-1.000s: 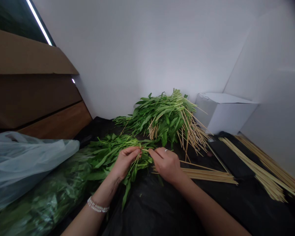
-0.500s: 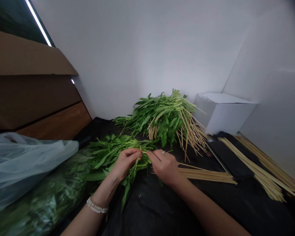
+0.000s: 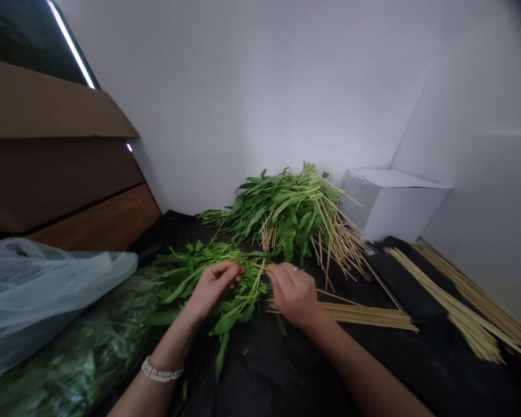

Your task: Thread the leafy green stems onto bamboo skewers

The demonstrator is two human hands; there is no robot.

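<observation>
My right hand (image 3: 294,294), wearing a ring, is closed on a thin bamboo skewer (image 3: 257,264) that points left. Pale green stems of leafy greens (image 3: 255,282) cross the skewer just left of those fingers, their leaves hanging down. Facing it, my left hand (image 3: 217,285) is pinched closed close to the skewer's other end; what lies between its fingertips is hidden. Loose leafy greens (image 3: 184,278) lie beneath and left of it. A bundle of bamboo skewers (image 3: 364,314) rests on the black sheet (image 3: 260,376) beside my right wrist.
Behind my hands is a pile of skewered greens (image 3: 286,214). A white box (image 3: 369,208), a dark flat object (image 3: 412,289) and more skewers (image 3: 464,313) stand or lie right. Left are bagged greens (image 3: 87,341), a clear plastic bag (image 3: 47,295) and a cardboard box (image 3: 47,174).
My left hand has drawn back a little to the left, so the gap between my hands is wider. More of the skewer and crossing stems shows. My right hand keeps its grip.
</observation>
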